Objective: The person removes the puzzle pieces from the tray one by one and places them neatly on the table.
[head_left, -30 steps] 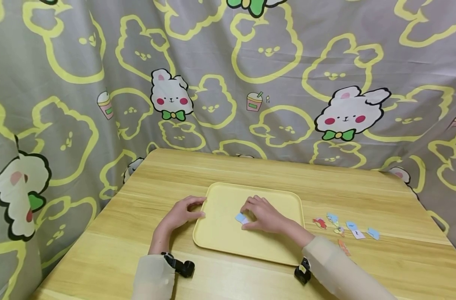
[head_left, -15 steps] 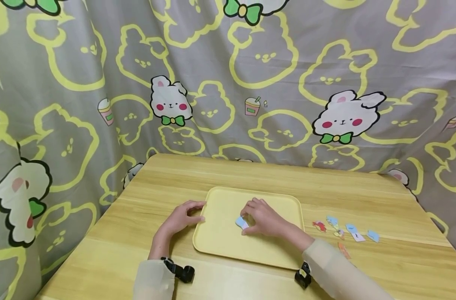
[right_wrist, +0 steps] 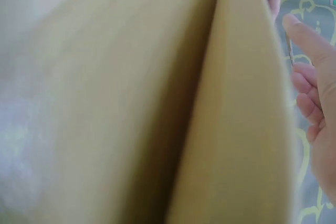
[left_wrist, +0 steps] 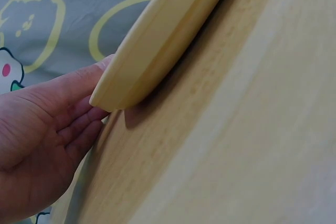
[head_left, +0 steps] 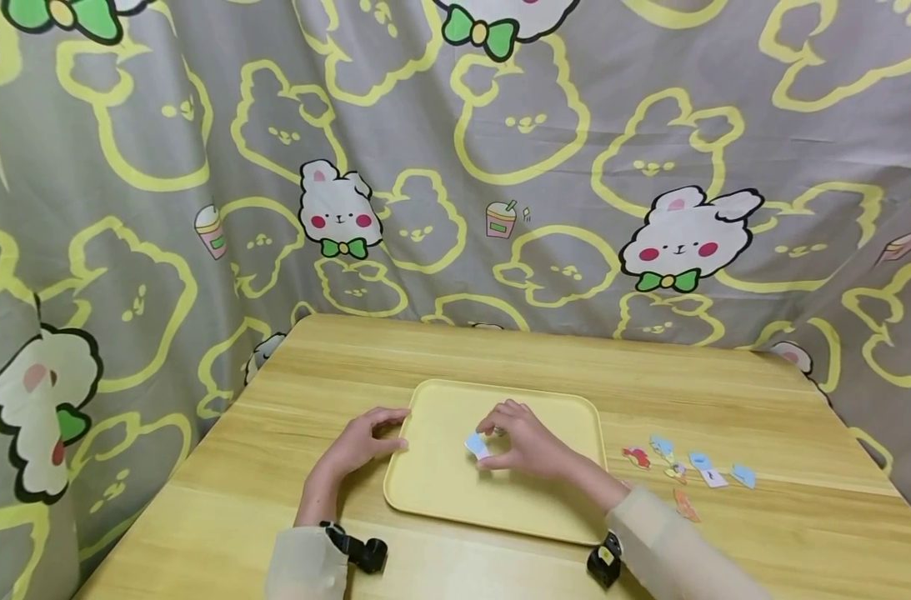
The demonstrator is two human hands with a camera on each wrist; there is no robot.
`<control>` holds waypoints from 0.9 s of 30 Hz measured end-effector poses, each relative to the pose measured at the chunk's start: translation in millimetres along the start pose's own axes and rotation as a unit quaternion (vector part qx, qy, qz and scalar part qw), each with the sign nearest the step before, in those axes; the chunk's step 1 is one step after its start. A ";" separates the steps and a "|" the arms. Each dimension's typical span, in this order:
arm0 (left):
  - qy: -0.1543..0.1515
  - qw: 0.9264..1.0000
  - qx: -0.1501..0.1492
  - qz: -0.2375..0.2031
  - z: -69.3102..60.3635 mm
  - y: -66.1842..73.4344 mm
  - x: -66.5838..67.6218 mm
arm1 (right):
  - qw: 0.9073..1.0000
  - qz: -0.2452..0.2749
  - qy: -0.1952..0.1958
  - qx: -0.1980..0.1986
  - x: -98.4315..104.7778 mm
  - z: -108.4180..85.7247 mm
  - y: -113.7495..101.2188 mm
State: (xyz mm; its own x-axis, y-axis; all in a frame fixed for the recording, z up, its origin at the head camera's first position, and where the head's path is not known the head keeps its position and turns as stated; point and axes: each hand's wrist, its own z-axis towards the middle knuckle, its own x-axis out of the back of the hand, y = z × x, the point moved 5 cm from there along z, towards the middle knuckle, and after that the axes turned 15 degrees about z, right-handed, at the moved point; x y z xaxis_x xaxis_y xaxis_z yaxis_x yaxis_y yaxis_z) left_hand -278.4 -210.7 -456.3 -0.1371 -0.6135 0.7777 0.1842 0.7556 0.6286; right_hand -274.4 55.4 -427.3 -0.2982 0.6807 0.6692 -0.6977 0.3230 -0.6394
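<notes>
My right hand [head_left: 528,442] is over the yellow tray [head_left: 455,492] and pinches a small blue-and-white card piece [head_left: 475,446] between thumb and fingers. In the right wrist view only the thin edge of that card piece [right_wrist: 289,48] shows, held between the fingers of the right hand [right_wrist: 317,77]. At the tray's left side my left hand [head_left: 361,442] rests its thumb and fingers against the edge. The left wrist view has the left hand [left_wrist: 47,129] touching the rim of the tray [left_wrist: 152,40], with the fingers loosely bent beside it.
To the right of the tray lie several small card pieces: a red one [head_left: 637,457], an orange one [head_left: 685,505], a blue-and-white one [head_left: 708,469] and a blue one [head_left: 743,475]. A patterned curtain [head_left: 425,125] hangs behind the wooden table [head_left: 230,492].
The right hand has shifted slightly left across the tray with the card piece. My left hand stays at the tray's edge. The whole view has tilted up a little.
</notes>
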 end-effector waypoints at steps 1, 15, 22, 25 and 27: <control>0.000 1.000 -0.001 0.001 -0.1 0.0 -0.1 | 1.000 0.010 0.004 0.001 0.5 -0.4 -0.4; 0.000 1.000 -0.007 0.003 -0.5 -0.7 0.7 | 0.985 0.148 0.077 -0.046 10.0 -6.5 4.8; 0.000 1.000 -0.011 0.004 0.2 -0.7 0.3 | 0.978 0.174 0.096 -0.062 13.5 -9.5 8.4; 0.001 1.000 -0.009 0.004 0.4 -1.1 0.0 | 0.979 0.171 0.097 -0.060 14.2 -10.1 8.3; 0.000 1.000 -0.008 0.003 0.3 -1.1 0.0 | 0.979 0.167 0.098 -0.061 14.8 -10.5 8.5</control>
State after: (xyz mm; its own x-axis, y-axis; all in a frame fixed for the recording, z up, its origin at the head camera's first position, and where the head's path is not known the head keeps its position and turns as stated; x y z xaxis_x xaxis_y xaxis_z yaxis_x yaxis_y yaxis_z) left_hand -278.9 -211.5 -457.0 -0.1351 -0.6084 0.7820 0.1998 0.7563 0.6230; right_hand -277.9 75.1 -426.8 -0.3573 0.8708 0.3378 -0.4968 0.1291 -0.8582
